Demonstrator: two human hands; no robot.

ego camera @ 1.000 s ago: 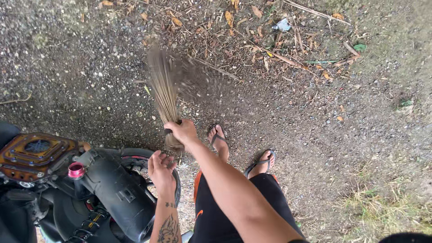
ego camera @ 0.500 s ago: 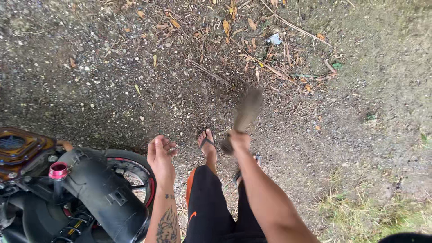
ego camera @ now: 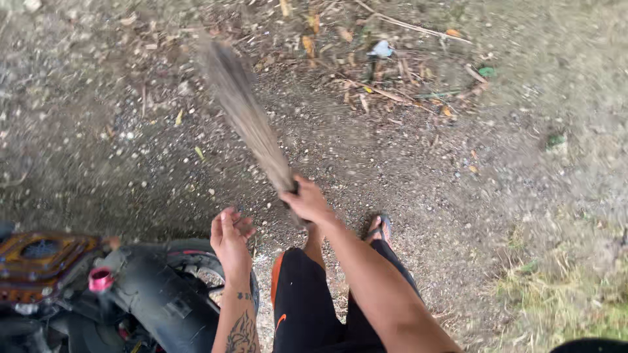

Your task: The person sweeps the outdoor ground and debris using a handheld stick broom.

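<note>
Head view, looking down: your right hand (ego camera: 306, 201) has its fingers clenched around the bound end of a stick broom (ego camera: 245, 114), which slants up and to the left over the gravel ground (ego camera: 405, 163); its bristle tip is blurred, so whether it touches the dirt is hard to tell. Your left hand (ego camera: 230, 240) is released, fingers spread and holding nothing, just above the rear tyre (ego camera: 196, 252) of a motorcycle (ego camera: 98, 287) that fills the lower left corner. A pile of dry leaves and twigs (ego camera: 366, 72) lies along the top edge, well apart from the broom. Open dirt lies to the right as far as the grass (ego camera: 562, 294) at the lower right edge. One sandalled foot (ego camera: 379, 229) shows below your right hand.
</note>
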